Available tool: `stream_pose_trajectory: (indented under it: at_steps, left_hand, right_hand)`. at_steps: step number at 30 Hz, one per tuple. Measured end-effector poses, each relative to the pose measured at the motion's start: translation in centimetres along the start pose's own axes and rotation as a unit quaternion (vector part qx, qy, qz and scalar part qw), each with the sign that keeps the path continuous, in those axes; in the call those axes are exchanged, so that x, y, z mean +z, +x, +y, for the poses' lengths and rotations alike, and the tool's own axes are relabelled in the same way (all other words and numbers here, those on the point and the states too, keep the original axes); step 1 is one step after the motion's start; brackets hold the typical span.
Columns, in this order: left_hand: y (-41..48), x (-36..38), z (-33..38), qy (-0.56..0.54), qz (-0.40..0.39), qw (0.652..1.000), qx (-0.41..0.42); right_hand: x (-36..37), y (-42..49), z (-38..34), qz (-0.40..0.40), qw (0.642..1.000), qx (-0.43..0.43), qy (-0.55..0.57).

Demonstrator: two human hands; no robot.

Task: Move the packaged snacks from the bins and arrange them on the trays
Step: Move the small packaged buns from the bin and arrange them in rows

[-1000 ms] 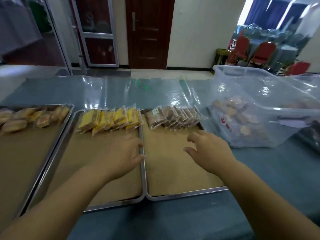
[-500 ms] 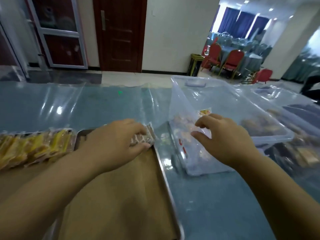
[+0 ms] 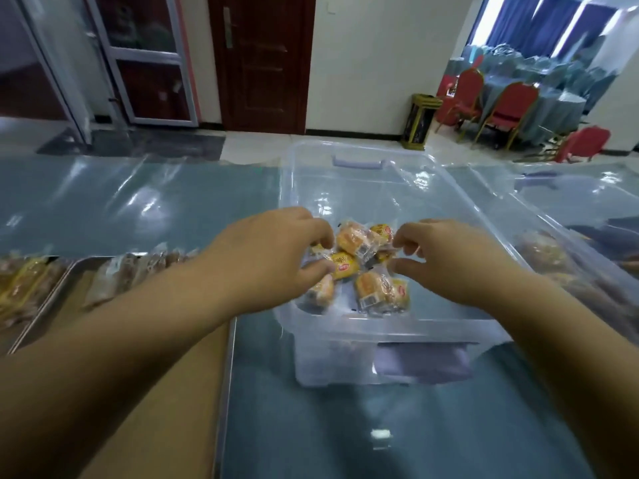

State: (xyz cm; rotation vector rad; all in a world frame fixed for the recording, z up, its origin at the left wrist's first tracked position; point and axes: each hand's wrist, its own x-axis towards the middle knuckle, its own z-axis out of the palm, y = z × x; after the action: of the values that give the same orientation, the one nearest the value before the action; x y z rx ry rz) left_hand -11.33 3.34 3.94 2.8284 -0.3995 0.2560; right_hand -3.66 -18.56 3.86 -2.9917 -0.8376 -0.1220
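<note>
While a brown-paper-lined steel tray (image 3: 226, 375) lies left of the clear plastic bin (image 3: 380, 326), wrapped golden snacks (image 3: 378, 292) heap at the bin's near end, between both hands. There the left hand (image 3: 273, 257) pinches a yellow-labelled packet (image 3: 343, 266); the right hand (image 3: 449, 261) curls over the heap, its grip unclear.

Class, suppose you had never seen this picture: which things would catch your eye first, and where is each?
The left hand and right hand meet at the centre over a small heap of wrapped cakes lying at the near end of a clear plastic bin. The left hand's fingers pinch one packet; the right's grip is unclear. Far right stand red chairs.
</note>
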Motion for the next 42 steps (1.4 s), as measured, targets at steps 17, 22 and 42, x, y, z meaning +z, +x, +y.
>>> stream_pose_trajectory:
  at_steps: [17,22,42]
  left_hand:
    - [14.9,10.5,-0.1,0.157,-0.364,0.918,-0.034]
    - [17.2,13.7,-1.4,0.219,-0.417,0.88,-0.056]
    - [14.1,21.0,-2.0,0.167,-0.413,0.866,-0.227]
  right_hand:
    - [9.2,12.4,7.2,-0.293,0.952,-0.048,-0.077]
    - [13.3,12.8,8.2,-0.312,0.947,-0.009,-0.077]
    - [19.6,12.1,8.9,-0.411,0.907,0.091,0.009]
